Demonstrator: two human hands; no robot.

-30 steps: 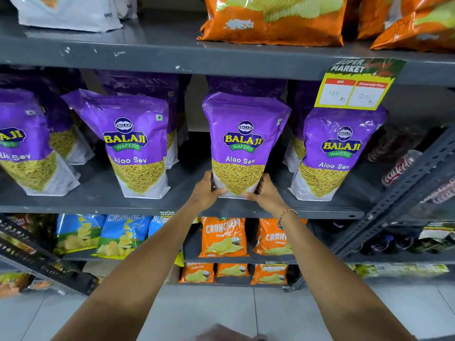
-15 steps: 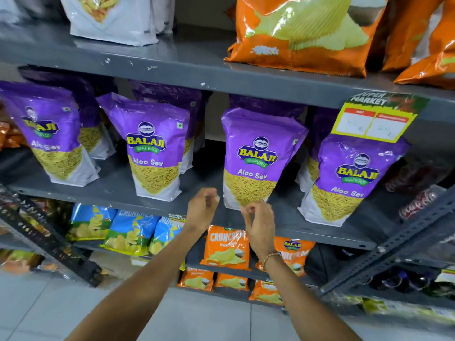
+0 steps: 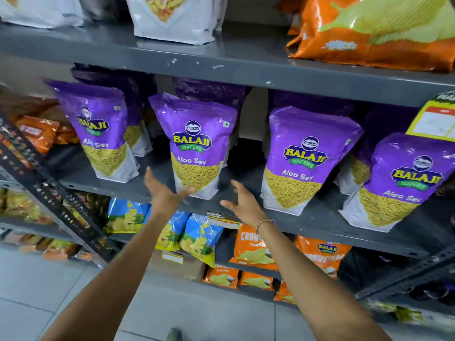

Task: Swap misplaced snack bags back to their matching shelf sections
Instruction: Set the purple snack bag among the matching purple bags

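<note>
Several purple Balaji Aloo Sev bags stand in a row on the grey middle shelf (image 3: 246, 198). One of them (image 3: 197, 146) stands between my two hands, another (image 3: 302, 161) just to its right. My left hand (image 3: 162, 193) is open at the lower left of that middle bag, thumb close to or touching its bottom corner. My right hand (image 3: 242, 204) is open at the bag's lower right, clear of it, fingers spread. Neither hand holds anything.
Orange chip bags (image 3: 369, 30) and white bags (image 3: 174, 18) sit on the upper shelf. Blue (image 3: 197, 237) and orange (image 3: 253, 247) Crunchex bags fill the lower shelves. A yellow price tag (image 3: 435, 119) hangs at right. A dark side rack (image 3: 56, 205) slants at left.
Both hands let go of the Aloo Sev bag they held a second ago, drew back, then moved left and opened beside the neighbouring bag. The view shifted left.
</note>
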